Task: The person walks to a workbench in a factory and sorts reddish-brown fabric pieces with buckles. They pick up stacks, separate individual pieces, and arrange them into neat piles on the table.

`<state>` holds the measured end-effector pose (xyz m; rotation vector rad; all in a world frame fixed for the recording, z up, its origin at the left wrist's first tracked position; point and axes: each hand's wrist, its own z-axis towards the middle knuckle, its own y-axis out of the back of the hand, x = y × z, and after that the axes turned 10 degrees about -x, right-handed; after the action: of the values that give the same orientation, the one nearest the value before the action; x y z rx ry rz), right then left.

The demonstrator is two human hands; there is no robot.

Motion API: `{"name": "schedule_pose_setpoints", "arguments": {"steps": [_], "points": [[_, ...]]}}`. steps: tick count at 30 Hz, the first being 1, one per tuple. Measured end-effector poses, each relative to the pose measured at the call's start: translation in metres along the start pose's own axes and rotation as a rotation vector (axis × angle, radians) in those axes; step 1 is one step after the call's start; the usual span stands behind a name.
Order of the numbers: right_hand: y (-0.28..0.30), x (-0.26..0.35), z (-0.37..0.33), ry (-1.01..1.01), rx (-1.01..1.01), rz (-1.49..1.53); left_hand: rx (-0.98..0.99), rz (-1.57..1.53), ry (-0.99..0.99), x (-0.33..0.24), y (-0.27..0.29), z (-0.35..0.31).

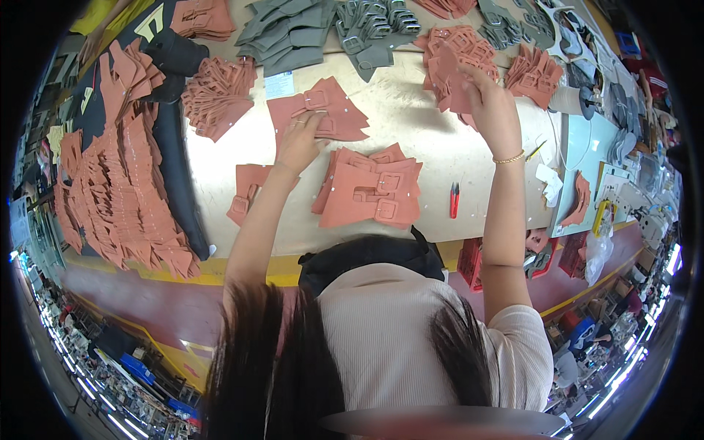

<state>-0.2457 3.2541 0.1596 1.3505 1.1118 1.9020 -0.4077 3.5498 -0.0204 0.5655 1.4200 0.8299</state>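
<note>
My right hand (490, 110) pinches a flat coral leather-like piece (449, 73) between thumb and fingers, over a heap of coral buckled straps (469, 44) at the far right. My left hand (301, 143) rests on a small stack of coral pieces with buckles (341, 110); its fingertips touch the strap by the buckle and the thumb is spread aside. Nearer to me lies another stack of coral buckled pieces (352, 205), two square buckles facing up. Partly behind my left forearm is a coral piece with a buckle (240, 205).
Long rows of coral pieces (121, 191) cover the left side. Grey-green pieces (286, 37) and grey buckled straps (374, 29) lie at the back. Red-handled snips (455, 202) lie near the front edge. A thread cone (568, 99) stands right, and red crates (471, 264) sit below the table.
</note>
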Motion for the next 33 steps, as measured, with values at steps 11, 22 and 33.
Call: {"name": "schedule_pose_setpoints", "arguments": {"steps": [11,22,33], "points": [[-0.073,0.079,-0.008,-0.177,0.382,1.113,-0.712,-0.277,0.549,0.059,0.117,-0.042],[-0.226,0.011,-0.038,-0.226,0.639,0.434,-0.362,-0.095,0.261,0.025,0.067,-0.034],[-0.233,0.003,-0.045,-0.134,0.558,0.411,0.028,0.263,-0.062,0.009,0.008,-0.007]]}}
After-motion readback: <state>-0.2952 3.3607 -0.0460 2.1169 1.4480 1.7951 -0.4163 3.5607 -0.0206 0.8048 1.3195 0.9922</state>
